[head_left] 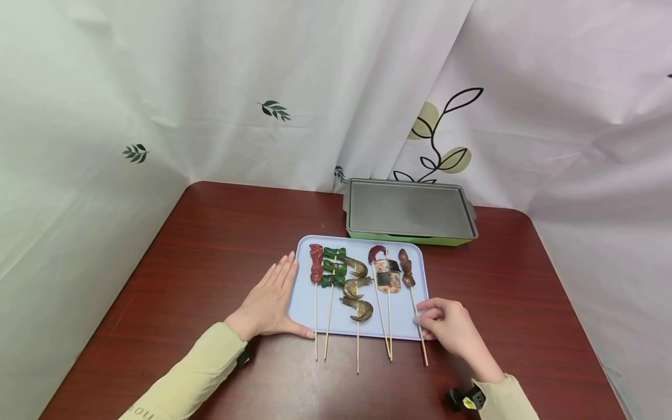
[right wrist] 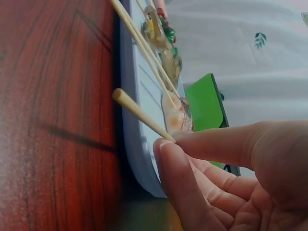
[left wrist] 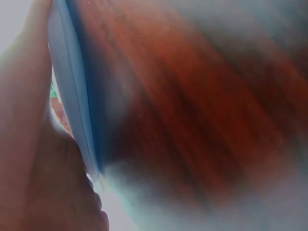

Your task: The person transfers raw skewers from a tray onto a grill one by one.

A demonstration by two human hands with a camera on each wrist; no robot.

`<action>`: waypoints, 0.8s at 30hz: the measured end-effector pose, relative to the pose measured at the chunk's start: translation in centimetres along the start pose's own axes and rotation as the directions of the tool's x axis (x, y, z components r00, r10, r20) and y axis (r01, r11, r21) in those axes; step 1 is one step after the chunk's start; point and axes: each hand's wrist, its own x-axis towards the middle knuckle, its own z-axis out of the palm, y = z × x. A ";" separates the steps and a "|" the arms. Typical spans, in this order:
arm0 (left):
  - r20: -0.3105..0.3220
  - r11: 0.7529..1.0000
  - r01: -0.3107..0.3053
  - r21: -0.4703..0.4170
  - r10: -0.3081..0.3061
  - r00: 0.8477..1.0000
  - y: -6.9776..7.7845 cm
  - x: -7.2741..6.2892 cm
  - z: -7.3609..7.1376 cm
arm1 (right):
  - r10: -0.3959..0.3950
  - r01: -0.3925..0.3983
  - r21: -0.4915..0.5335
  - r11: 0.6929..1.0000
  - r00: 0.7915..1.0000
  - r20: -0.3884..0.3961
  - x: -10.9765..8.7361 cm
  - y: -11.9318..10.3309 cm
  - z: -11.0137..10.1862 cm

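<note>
My right hand (head_left: pixel 445 324) pinched the rightmost skewer (head_left: pixel 406 269) by its stick (head_left: pixel 413 298), on the blue tray (head_left: pixel 343 319). Left hand (head_left: pixel 270 296) lay straight-fingered against the tray's left edge. Step judged: placing or lifting, could not tell which. Next move called for a steady pinch, clear of the fish-like skewer (head_left: pixel 389 275).

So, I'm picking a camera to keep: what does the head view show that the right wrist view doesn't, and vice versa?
Only the head view: the flat gray top of the pan and the left sleeve.

Only the right wrist view: the round cut face of the held skewer, plus a thin shadow on the table.

Both: the right hand pinching that skewer, the tray, and the shrimp.
</note>
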 end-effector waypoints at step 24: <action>0.053 1.000 0.017 0.017 -0.018 0.998 0.0 0.2 0.0 | -0.222 0.216 -0.050 0.975 0.948 -0.228 -0.3 -3.5 -6.0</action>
